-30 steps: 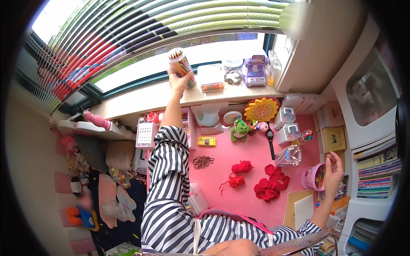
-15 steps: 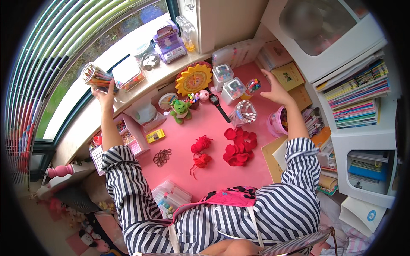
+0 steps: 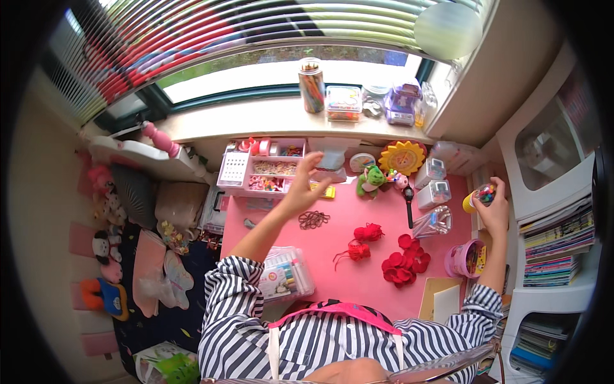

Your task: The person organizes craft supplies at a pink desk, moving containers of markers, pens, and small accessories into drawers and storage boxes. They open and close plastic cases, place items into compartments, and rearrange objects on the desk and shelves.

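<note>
My right hand (image 3: 496,212) is closed around a small yellow container (image 3: 471,203) with many-coloured round tops or beads showing, at the desk's right side. My left hand (image 3: 302,191) holds nothing and its fingers are apart, over the desk's left half. Close to it are a pink compartment organizer (image 3: 256,185) with small craft pieces, a yellow box (image 3: 327,191) and a brown coiled cord (image 3: 314,220). A jar of coloured pencils (image 3: 312,89) stands upright on the windowsill. Below my right hand is a pink bucket (image 3: 455,261) with things in it.
Red yarn bundles (image 3: 359,250) and red petal-like pieces (image 3: 405,261) lie on the pink desk (image 3: 332,285). A clear cup of pens (image 3: 433,222), a black watch (image 3: 409,208), a green plush toy (image 3: 370,181) and clear boxes (image 3: 435,194) stand behind. A marker case (image 3: 284,274) sits near me.
The view has turned left. My left hand has let go of the pencil jar, now on the sill, and come back over the desk. My right hand has taken hold of the yellow container.
</note>
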The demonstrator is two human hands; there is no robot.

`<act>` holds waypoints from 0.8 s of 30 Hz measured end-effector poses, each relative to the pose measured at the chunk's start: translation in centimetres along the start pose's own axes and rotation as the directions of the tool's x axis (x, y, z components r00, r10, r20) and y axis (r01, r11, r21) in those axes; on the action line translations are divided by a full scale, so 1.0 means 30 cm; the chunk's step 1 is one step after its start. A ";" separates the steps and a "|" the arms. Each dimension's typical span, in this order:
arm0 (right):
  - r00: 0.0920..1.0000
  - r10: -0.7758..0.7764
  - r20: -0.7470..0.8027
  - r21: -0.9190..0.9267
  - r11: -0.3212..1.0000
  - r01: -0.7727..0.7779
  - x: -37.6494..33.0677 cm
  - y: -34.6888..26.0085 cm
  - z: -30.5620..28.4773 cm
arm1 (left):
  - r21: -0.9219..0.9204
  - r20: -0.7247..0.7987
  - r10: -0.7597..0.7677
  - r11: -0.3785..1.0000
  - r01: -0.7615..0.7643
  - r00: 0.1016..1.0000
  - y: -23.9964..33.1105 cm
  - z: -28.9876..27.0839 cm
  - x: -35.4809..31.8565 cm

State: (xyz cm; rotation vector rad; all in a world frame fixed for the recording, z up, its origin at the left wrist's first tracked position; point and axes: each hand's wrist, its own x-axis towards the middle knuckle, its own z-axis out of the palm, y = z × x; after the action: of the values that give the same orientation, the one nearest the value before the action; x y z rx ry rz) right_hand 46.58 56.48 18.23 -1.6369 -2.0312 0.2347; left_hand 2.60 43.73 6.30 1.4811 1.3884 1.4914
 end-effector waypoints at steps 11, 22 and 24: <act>0.745 -0.619 0.250 0.837 0.525 0.155 -0.274 -0.943 0.210 | 0.156 -0.170 0.168 0.977 -0.142 0.971 0.151 0.023 -0.360; 0.708 -0.605 0.365 0.882 0.468 -0.055 -0.331 -1.214 1.002 | 0.370 -0.467 0.037 0.916 0.157 0.883 0.041 -0.316 -0.566; 0.815 -0.571 0.099 0.888 0.421 0.187 -0.098 -1.201 1.136 | 0.336 -0.435 0.008 0.929 0.154 0.901 0.057 -0.329 -0.611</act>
State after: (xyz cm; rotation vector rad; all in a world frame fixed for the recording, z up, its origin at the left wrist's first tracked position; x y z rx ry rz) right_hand -0.74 50.67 4.28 -0.4575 -1.9495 1.2641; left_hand -2.97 23.73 3.98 1.3280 2.0576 1.6418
